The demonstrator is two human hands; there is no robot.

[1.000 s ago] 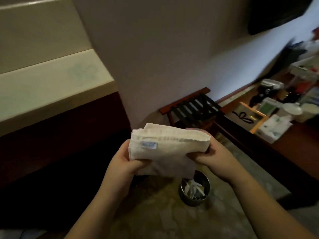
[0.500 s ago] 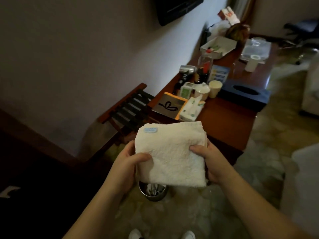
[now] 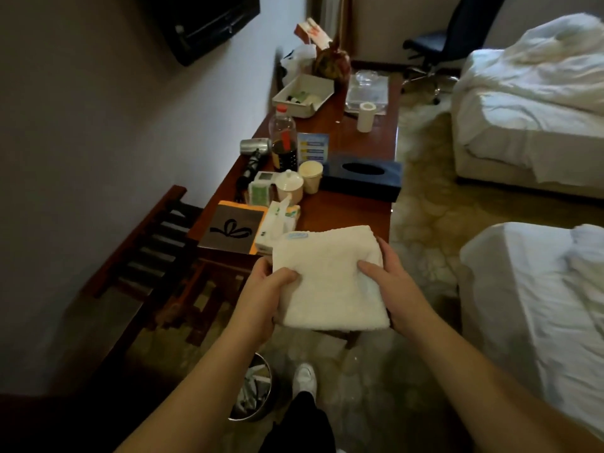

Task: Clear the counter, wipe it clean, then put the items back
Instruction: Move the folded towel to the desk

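Observation:
A folded white towel (image 3: 327,276) with a small blue label is held in front of me, over the near end of a long reddish wooden counter (image 3: 346,204). My left hand (image 3: 261,299) grips its left edge, thumb on top. My right hand (image 3: 392,289) grips the right edge the same way. The counter carries a dark blue tissue box (image 3: 361,178), a paper cup (image 3: 310,176), a lidded cup (image 3: 289,186), a soft tissue pack (image 3: 277,223), a dark card with a bow (image 3: 232,227), a cola bottle (image 3: 283,142), a hair dryer (image 3: 255,148), a white tray (image 3: 304,94) and a white roll (image 3: 365,116).
A wooden luggage rack (image 3: 157,250) stands left of the counter's near end. A metal waste bin (image 3: 251,392) sits on the floor by my shoe (image 3: 304,379). Two beds with white sheets (image 3: 536,103) fill the right side. A dark office chair (image 3: 457,37) stands at the far end, and a wall TV (image 3: 202,21) hangs above.
My view has swung right and down the room, bringing the whole counter and the beds into sight. Both hands keep hold of the folded towel, which now hangs over the counter's near end.

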